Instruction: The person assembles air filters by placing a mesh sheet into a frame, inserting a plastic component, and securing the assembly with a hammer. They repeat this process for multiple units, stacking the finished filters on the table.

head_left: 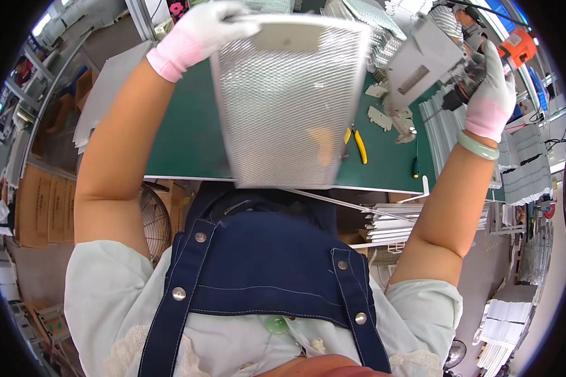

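My left hand (204, 32), in a white glove with a pink cuff, is closed on the upper left edge of a framed metal mesh filter panel (289, 107). The panel is tilted up over the green table, its lower end near the front edge. A pale plate spans its top. My right hand (493, 94), gloved the same way, is wrapped round an orange and black power drill (465, 88) at the right. The drill's black nose points down and left, beside a grey box-like fixture (424, 60).
Yellow-handled pliers (360, 147) and a thin screwdriver (416, 166) lie on the green table (188, 138). Small pale plates (380, 118) are scattered near the fixture. Mesh sheets (374, 25) are piled at the back, metal strips (446, 129) at the right. Another person (449, 22) is at the far right.
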A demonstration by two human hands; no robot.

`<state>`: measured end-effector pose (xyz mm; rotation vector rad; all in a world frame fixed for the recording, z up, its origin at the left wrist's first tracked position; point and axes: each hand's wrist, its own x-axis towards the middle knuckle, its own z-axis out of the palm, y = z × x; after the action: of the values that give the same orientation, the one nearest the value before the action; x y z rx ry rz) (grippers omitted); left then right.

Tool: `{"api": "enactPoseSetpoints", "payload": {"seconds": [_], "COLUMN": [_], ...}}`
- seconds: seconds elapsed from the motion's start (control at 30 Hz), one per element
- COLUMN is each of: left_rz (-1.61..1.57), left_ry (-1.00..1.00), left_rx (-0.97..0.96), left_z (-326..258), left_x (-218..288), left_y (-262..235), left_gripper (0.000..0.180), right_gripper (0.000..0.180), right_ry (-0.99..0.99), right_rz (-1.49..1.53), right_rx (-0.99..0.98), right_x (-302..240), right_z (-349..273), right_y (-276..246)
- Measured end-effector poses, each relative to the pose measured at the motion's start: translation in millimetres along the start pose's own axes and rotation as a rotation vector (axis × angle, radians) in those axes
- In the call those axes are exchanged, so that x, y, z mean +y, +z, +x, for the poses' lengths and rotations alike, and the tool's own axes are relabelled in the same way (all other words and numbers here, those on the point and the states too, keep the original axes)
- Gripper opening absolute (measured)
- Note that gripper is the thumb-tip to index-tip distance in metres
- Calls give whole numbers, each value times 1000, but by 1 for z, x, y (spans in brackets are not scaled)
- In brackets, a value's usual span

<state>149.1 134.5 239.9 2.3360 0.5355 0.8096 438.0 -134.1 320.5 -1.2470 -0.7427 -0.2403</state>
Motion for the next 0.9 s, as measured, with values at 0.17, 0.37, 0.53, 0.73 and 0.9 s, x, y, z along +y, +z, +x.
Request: {"api": "enactPoseSetpoints", "payload": {"seconds": [0.17,0.37,0.53,0.73,0.9], "left_rz": [215,370,261,209,182], "left_ry": [604,670,649,632,588], "left_rx": [-103,-330,-421,-452,-471], "left_z": [-65,-121,-125,-119,-112], "left_x": [111,137,138,131,128], "left_y": [42,102,118,133,141], "left_gripper": [18,22,26,28,24], "right_gripper": [32,20,23,28,28], "right_ry": [-86,-63,-250,-422,-152], "right_rz": [-170,-73,23,-87,18], "right_rx": [42,-17,-215,-102,-89], "right_x": [19,20,14,55,45], "right_z": [7,-48,-65,-33,-47], "right_y": [-51,-14,-19,-7,11]}}
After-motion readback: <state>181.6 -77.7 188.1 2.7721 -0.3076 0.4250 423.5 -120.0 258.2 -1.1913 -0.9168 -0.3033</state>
